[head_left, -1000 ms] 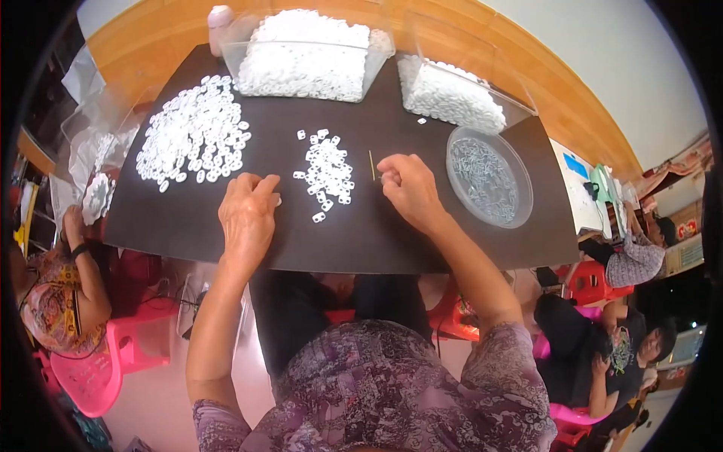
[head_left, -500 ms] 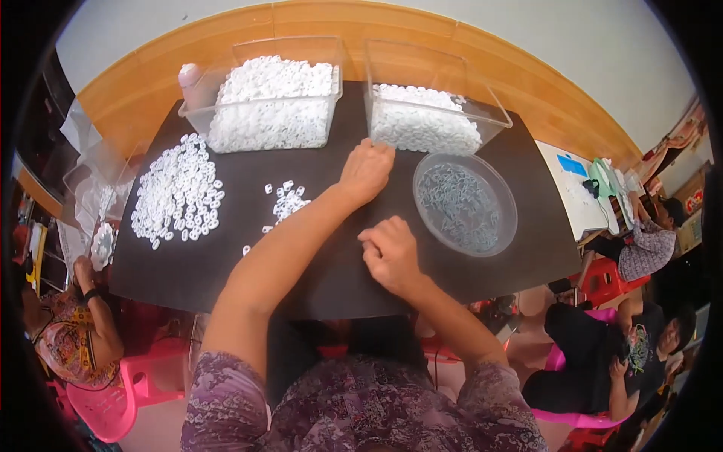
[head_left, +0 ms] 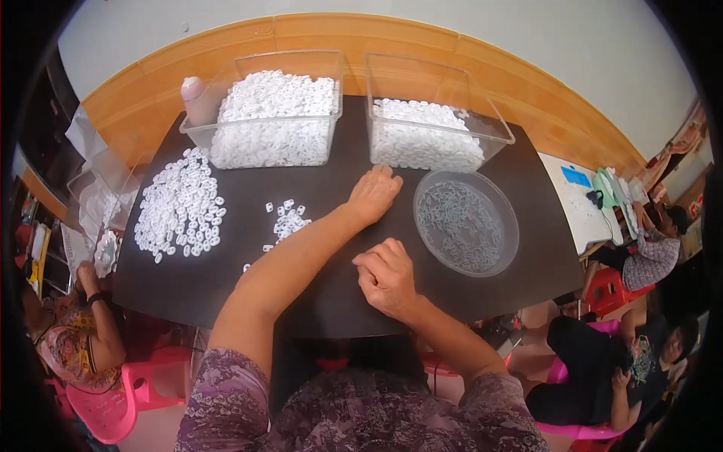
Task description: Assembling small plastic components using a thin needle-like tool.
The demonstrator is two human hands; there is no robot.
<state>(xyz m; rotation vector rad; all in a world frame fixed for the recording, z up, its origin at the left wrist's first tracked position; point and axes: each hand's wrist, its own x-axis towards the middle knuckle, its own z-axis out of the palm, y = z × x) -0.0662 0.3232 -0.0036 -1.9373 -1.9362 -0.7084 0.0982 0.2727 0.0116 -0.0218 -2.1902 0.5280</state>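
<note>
My left hand rests low over the dark table, just in front of the right-hand clear bin of white pieces. Its fingers are bent and drawn together; whatever they hold, if anything, is hidden. Closer to me, my right hand is closed too, thumb and fingers pressed together, their content too small to make out. Right of both hands lies a round clear dish with many small grey slender parts. A small cluster of white oval pieces with dark spots lies left of my left hand, partly behind my forearm.
A large heap of white oval pieces covers the table's left side. Behind it stand a fuller clear bin and a pinkish bottle. A white side table is at right. Other people sit on both sides on red and pink chairs.
The whole view has tilted, so the table sits lower in it. My left hand has shifted slightly right and toward me. My right hand has come slightly left and nearer.
</note>
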